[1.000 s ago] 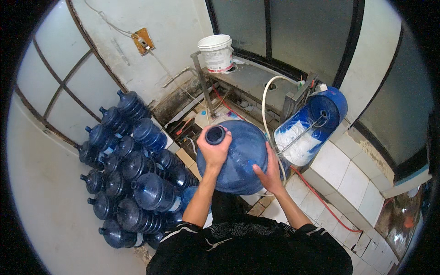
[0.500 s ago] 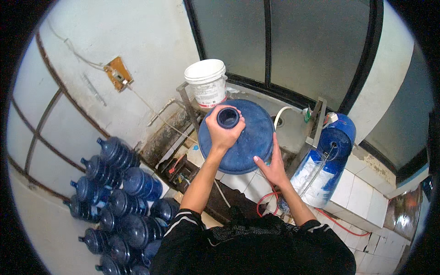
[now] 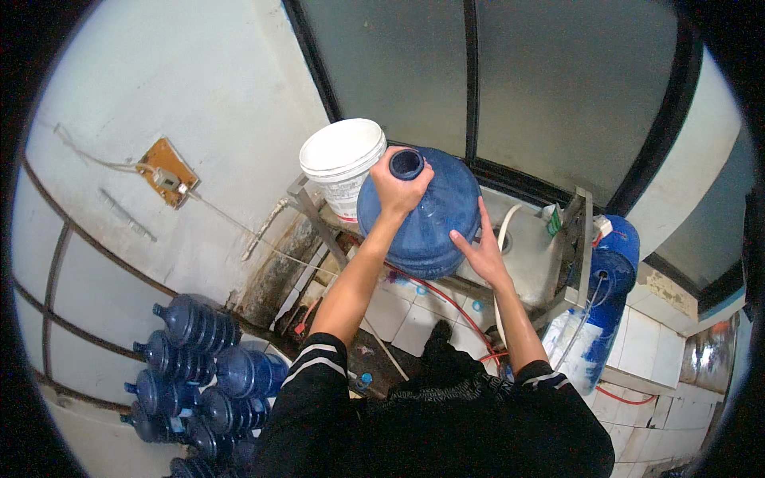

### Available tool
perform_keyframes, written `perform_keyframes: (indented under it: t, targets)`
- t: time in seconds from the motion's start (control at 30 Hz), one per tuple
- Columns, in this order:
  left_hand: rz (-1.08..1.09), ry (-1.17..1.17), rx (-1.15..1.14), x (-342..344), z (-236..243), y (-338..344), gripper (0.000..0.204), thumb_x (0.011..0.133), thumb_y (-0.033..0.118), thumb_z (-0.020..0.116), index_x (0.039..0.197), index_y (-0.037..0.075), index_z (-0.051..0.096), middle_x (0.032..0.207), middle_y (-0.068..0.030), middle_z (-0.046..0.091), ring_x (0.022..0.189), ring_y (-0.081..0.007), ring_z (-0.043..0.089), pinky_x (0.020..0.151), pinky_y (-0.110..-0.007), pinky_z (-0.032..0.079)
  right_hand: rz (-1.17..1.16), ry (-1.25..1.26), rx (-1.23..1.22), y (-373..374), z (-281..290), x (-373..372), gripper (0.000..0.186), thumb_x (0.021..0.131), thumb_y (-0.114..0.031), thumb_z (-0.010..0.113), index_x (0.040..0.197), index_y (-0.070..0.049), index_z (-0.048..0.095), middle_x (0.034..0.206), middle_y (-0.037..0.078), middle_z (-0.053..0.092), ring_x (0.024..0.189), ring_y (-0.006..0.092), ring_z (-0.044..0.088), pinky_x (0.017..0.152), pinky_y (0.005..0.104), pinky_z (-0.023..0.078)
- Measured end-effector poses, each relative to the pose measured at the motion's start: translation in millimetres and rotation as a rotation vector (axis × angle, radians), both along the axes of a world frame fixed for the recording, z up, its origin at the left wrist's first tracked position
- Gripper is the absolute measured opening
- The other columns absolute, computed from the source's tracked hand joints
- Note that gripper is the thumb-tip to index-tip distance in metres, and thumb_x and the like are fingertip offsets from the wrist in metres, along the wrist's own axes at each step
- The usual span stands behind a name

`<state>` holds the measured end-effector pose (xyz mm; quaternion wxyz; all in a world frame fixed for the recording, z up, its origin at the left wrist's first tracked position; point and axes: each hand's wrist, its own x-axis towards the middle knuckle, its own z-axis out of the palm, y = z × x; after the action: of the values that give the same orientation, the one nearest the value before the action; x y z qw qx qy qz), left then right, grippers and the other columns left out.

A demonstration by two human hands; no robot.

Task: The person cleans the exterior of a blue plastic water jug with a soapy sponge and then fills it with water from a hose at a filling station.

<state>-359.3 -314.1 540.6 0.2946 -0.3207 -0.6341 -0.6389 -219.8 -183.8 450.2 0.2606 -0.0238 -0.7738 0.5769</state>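
I hold a big blue water jug (image 3: 430,219) up in front of me, over a metal frame stand (image 3: 319,215). My left hand (image 3: 396,191) grips its open neck near the top. My right hand (image 3: 480,251) lies flat against the jug's lower right side, fingers spread, bearing it from underneath. Just left of the jug, a white plastic bucket (image 3: 343,159) stands on the frame, close to my left hand.
Several blue jugs (image 3: 195,362) lie stacked on the floor at lower left. Another blue jug (image 3: 610,295) sits tilted in a metal rack at right, above white tiles (image 3: 649,342). Red hoses (image 3: 446,303) run below. Dark-framed window panes (image 3: 470,88) stand ahead.
I have lifted the jug from low near the floor up to the level of the frame and bucket, and my view has swung upward toward the window.
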Motion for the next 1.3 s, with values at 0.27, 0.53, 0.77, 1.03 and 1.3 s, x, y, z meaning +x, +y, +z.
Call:
perform_keyframes:
  t: [0.27, 0.53, 0.77, 1.03, 1.3]
  targets:
    - [-0.061, -0.114, -0.133, -149.9, -26.3, 58.4, 0.014, 0.066, 0.003, 0.071, 0.076, 0.000, 0.061, 0.073, -0.0047, 0.066, 0.068, -0.0107, 0.062, 0.066, -0.025, 0.049, -0.105, -0.043, -0.013, 38.9, -34.0, -130.1, 0.091, 0.080, -0.037, 0.069, 0.144, -0.001, 0.015, 0.140, 0.027, 0.032, 0.130, 0.0359, 0.033, 0.108, 0.0408, 0.026]
    - [-0.172, -0.290, -0.145, -242.1, -33.2, 90.8, 0.020, 0.064, 0.011, 0.075, 0.075, -0.001, 0.062, 0.071, -0.0067, 0.066, 0.067, -0.0115, 0.062, 0.065, -0.027, 0.050, -0.211, -0.204, 0.026, 53.8, -22.4, -201.7, 0.086, 0.083, -0.039, 0.064, 0.144, 0.000, 0.016, 0.140, 0.028, 0.032, 0.130, 0.0377, 0.033, 0.108, 0.0412, 0.025]
    - [-0.428, -0.280, -0.359, -225.8, -20.8, 65.8, 0.058, 0.074, 0.022, 0.074, 0.121, 0.002, 0.045, 0.109, -0.0170, 0.060, 0.102, -0.0282, 0.059, 0.092, -0.035, 0.043, -0.260, -0.181, -0.129, 57.2, -24.1, -203.6, 0.075, 0.086, -0.031, 0.062, 0.142, 0.001, 0.023, 0.142, 0.021, 0.032, 0.130, 0.0289, 0.034, 0.106, 0.0377, 0.028]
    - [0.166, -0.145, -0.467, -355.7, -73.9, -115.5, 0.051, 0.076, 0.018, 0.069, 0.119, 0.002, 0.047, 0.122, -0.0176, 0.051, 0.117, -0.0328, 0.047, 0.102, -0.039, 0.033, -0.651, 0.171, 0.226, -35.3, 41.0, -243.9, 0.037, 0.084, -0.014, 0.061, 0.117, -0.002, 0.051, 0.124, 0.015, 0.051, 0.114, 0.0256, 0.048, 0.091, 0.0355, 0.040]
    - [0.468, -0.312, -0.826, -435.3, -140.7, -199.6, 0.063, 0.078, 0.015, 0.063, 0.134, 0.003, 0.036, 0.134, -0.0249, 0.038, 0.124, -0.0396, 0.037, 0.099, -0.051, 0.033, 0.209, -0.300, 0.519, -152.0, 8.0, -484.2, 0.036, 0.081, -0.014, 0.060, 0.116, -0.008, 0.053, 0.108, 0.017, 0.060, 0.092, 0.0252, 0.061, 0.078, 0.0377, 0.049]
